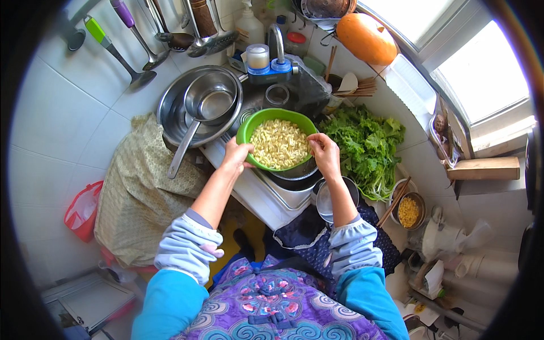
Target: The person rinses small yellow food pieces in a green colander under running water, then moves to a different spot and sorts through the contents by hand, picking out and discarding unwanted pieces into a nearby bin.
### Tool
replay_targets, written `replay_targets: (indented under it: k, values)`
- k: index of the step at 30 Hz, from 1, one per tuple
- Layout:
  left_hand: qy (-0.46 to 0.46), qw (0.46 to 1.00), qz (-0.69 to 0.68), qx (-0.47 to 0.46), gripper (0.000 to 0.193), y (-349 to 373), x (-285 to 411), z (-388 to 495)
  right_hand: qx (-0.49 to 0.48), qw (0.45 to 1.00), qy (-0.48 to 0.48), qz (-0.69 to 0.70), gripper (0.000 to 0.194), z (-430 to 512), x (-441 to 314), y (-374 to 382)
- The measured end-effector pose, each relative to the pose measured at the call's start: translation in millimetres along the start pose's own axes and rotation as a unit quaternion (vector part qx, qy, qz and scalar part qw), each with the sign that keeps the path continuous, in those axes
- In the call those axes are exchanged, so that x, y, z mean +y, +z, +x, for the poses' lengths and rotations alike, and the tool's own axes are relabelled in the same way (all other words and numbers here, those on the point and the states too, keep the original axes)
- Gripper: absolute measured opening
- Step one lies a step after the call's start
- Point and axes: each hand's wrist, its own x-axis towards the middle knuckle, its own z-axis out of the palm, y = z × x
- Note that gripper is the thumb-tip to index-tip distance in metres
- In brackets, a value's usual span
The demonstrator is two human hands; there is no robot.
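A green plastic bowl (241, 135) full of pale yellow bean sprouts (279, 143) is in front of me, over a metal pot (301, 171) by the stove. My left hand (238, 154) grips its left rim, thumb towards the inside. At the right rim is my right hand (324, 149), thumb and fingertips brought together; whether they pinch the rim or some sprouts cannot be told. Below my right wrist lies a clear round lid or bowl (326, 204). Leafy greens (365, 144) are heaped to the right of the bowl.
A long-handled saucepan (211, 95) rests in a large steel basin (170, 108) at left. Behind the bowl stands a faucet (278, 44). Ladles hang on the tiled wall. To the right are a bowl of yellow kernels (409, 211), chopsticks (394, 203) and a shelf (484, 168).
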Motion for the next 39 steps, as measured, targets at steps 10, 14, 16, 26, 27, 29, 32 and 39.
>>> replay_targets:
  k: [10, 14, 16, 26, 27, 29, 32, 39]
  values:
    - [0.029, 0.998, -0.030, -0.037, 0.050, -4.3, -32.5, -11.7, 0.023, 0.999, -0.010, 0.039, 0.010, -14.1, -14.1, -13.2]
    - [-0.049, 0.995, -0.089, -0.005, 0.059, -20.6, -58.1, -19.7, 0.038, 0.998, 0.016, 0.043, 0.010, -27.0, -18.5, -19.7]
    - [-0.068, 0.991, -0.114, 0.001, 0.062, -21.0, -76.5, -24.3, 0.040, 0.997, -0.008, 0.067, 0.010, -32.4, -20.9, -21.4]
    - [-0.078, 0.951, -0.279, -0.103, 0.065, -13.8, -102.5, -30.4, 0.022, 0.991, -0.010, 0.131, 0.011, -50.2, -25.8, -20.2]
    - [-0.070, 0.947, -0.299, -0.095, 0.068, -11.8, -103.7, -35.0, 0.034, 0.988, -0.012, 0.149, 0.010, -51.1, -23.7, -21.2]
    - [-0.109, 0.938, -0.322, -0.068, 0.070, -9.2, -99.0, -35.4, 0.049, 0.990, 0.016, 0.130, 0.009, -49.4, -17.9, -26.3]
    - [-0.068, 0.962, -0.251, -0.078, 0.068, -2.2, -91.3, -29.3, 0.039, 0.977, 0.070, 0.200, 0.010, -43.0, -9.5, -26.7]
    - [-0.053, 0.969, -0.239, -0.038, 0.060, -1.1, -85.0, -41.1, 0.122, 0.939, 0.099, 0.305, 0.012, -28.2, 4.2, -53.5]
